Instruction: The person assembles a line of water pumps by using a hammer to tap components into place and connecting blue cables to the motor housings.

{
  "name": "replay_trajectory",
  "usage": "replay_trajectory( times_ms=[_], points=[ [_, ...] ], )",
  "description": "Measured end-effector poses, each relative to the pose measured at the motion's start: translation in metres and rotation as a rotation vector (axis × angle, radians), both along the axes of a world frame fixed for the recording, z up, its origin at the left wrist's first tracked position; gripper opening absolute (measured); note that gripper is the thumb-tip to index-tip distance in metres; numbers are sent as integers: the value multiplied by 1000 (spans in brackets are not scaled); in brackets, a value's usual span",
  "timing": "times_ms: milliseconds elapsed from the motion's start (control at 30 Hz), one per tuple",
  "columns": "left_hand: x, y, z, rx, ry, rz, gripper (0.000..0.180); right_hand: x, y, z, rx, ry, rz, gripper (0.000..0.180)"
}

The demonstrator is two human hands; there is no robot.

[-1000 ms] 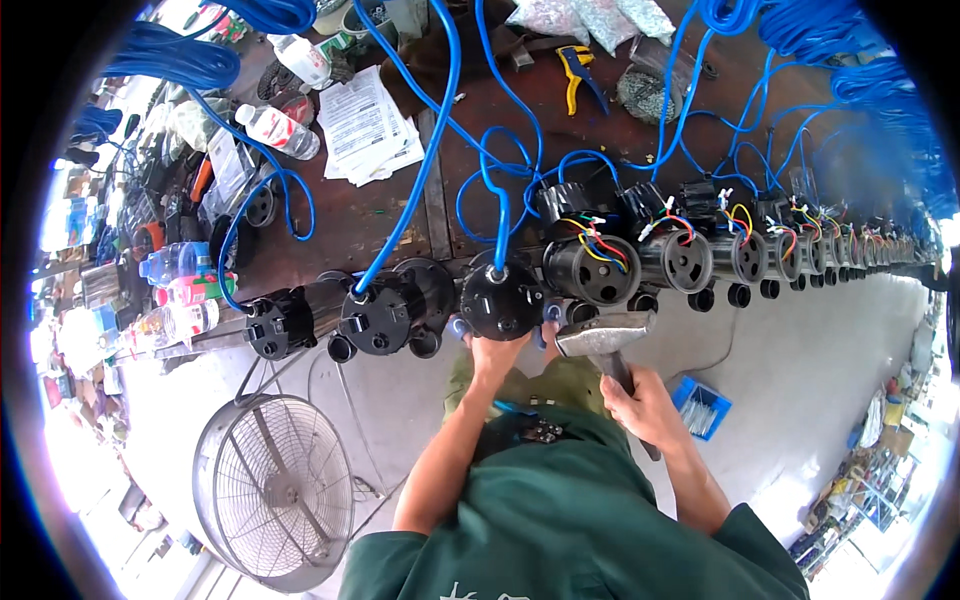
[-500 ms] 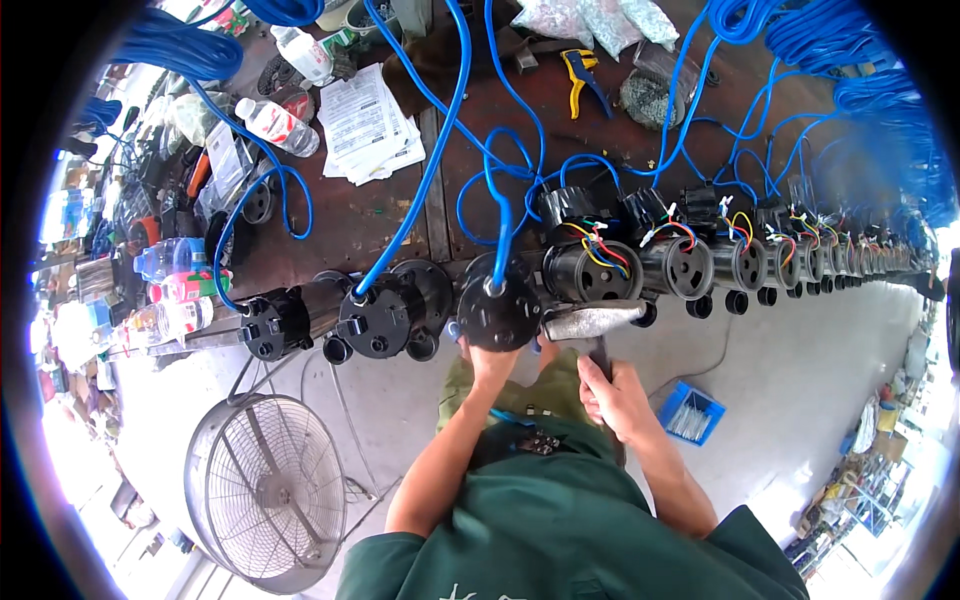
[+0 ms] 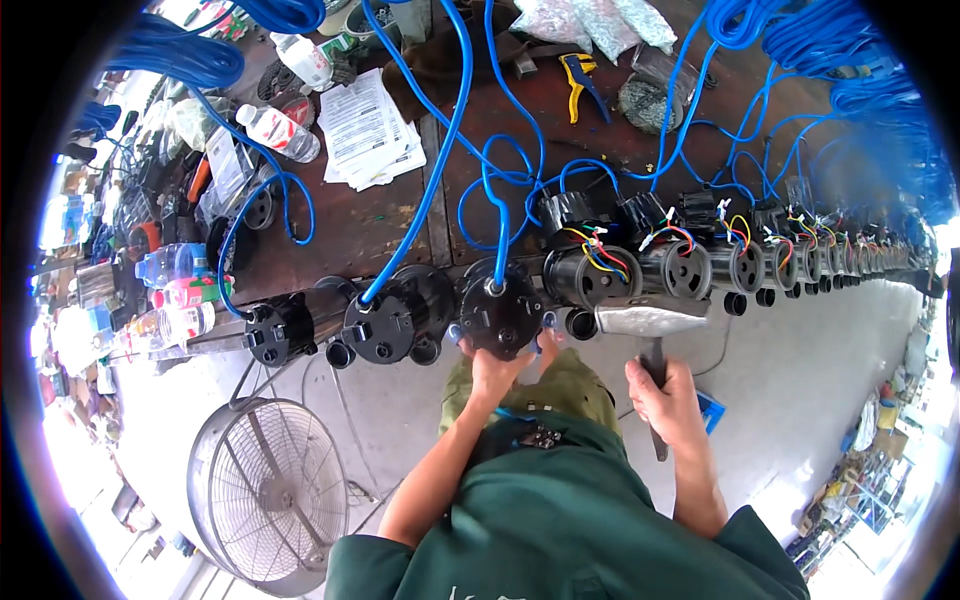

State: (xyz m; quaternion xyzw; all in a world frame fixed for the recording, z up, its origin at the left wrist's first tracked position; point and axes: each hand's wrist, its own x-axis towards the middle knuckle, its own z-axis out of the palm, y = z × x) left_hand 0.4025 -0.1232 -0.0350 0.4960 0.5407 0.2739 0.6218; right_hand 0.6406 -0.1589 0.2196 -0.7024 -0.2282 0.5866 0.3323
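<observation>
The left hand (image 3: 492, 380) is placed just below a round black cap of plastic look (image 3: 505, 318), which seems to close the near end of a black cylinder. Its fingers are bent upward against the lower edge of this cap, as if to support it; the fingertips are partly hidden, so I cannot tell how firmly they press. A thick bright-blue cable (image 3: 501, 235) comes out of the cap and goes away from these fingers, over the dark brown table (image 3: 385, 225).

The fingers of the right hand (image 3: 668, 400) are wrapped around the dark handle of a hammer with a grey metal head (image 3: 655, 320). The head is farther out than these fingers and apart from the cap — whether it touches the open black cylinders (image 3: 600, 287) behind it, I cannot tell.

About the progress, I judge only from how the things lie. To the left of the left fingers, two capped black cylinders (image 3: 385, 328) with blue cables look already closed. The cap at the fingers is in its place too, but maybe not fully seated. Beyond the right fingers, a long row of cylinders shows thin coloured wires (image 3: 597, 250) outside — these appear not yet closed, so the larger part seems left.
</observation>
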Motion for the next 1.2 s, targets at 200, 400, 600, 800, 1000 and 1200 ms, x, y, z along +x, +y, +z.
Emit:
replay_trajectory(
  times_ms=[200,400,600,800,1000,1200],
  points=[
    [18,22,21,28,18,64,56,-11,-19,-5,-164,35,10,40],
    [11,13,0,99,24,85,58,-5,-11,-2,-132,-39,73,40],
    [-33,14,3,-57,306,-216,53,2,-13,9,-76,93,-79,35],
    [-100,2,33,-31,651,-392,40,8,-55,10,-99,-247,-160,38],
    [-15,35,180,110,135,-631,34,71,-84,26,89,-1083,61,37],
    [105,111,282,523,316,-571,31,199,-42,12,89,-1392,258,42]
  ],
)
